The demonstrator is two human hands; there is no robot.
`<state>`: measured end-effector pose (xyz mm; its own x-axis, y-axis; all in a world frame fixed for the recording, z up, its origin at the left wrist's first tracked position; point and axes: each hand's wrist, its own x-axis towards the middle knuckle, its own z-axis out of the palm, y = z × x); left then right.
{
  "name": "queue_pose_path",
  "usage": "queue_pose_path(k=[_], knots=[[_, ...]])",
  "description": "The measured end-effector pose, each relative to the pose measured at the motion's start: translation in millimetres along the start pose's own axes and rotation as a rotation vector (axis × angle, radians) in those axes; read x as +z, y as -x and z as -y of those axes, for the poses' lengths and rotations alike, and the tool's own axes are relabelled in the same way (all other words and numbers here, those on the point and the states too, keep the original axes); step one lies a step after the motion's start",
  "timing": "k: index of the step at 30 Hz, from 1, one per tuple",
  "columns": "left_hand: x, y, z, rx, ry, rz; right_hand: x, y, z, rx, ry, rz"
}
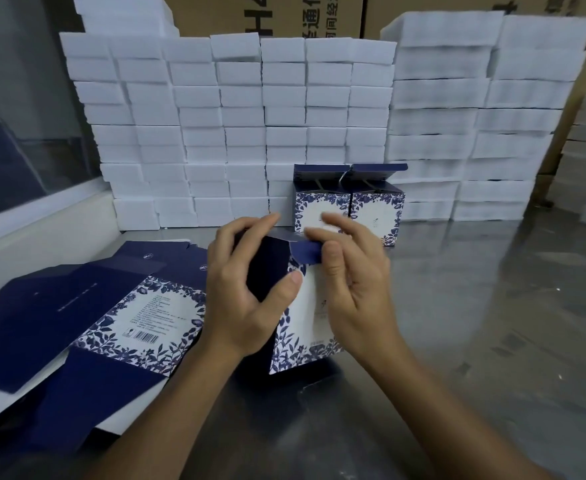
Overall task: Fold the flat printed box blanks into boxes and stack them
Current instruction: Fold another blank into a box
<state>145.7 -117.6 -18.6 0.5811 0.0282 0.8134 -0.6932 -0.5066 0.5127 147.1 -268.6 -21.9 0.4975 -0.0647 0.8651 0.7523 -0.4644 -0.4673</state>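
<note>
Over the steel counter (457, 306), the left hand (246, 292) grips a half-formed box (302, 327) while the right hand (357, 271) pinches its navy flap (305, 252).

White foam blocks (246, 133) stand stacked in rows on the grey metal table (475, 306). Brown printed cartons (270, 13) rise behind them.

We count 2 hands at work: left hand (246, 292) and right hand (350, 282), w/ 1 part-folded box (302, 327) between them. Behind it, 2 folded boxes (348, 206) stand side by side, lids up. To the left, 1 loose pile of flat blanks (87, 317); we can't tell how many sheets. At the back, white foam blocks (243, 133) in approx. 9 columns, too many to count, plus at least 2 brown cartons (336, 15) behind.
</note>
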Motion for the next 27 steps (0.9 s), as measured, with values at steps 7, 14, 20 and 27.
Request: queue_pose_path(k=[7,14,20,27], knots=[[0,0,-2,0.003,0.005,0.034,-1,-5,-12,-0.003,-0.176,0.102],[1,1,1,0.045,-0.008,0.036,4,-1,-12,0.037,-0.199,0.073],[-1,0,9,0.029,0.086,-0.003,1,-1,-19,0.059,-0.093,0.05],[1,2,12,0.024,0.115,-0.004,1,-2,-21,0.12,-0.132,0.034]])
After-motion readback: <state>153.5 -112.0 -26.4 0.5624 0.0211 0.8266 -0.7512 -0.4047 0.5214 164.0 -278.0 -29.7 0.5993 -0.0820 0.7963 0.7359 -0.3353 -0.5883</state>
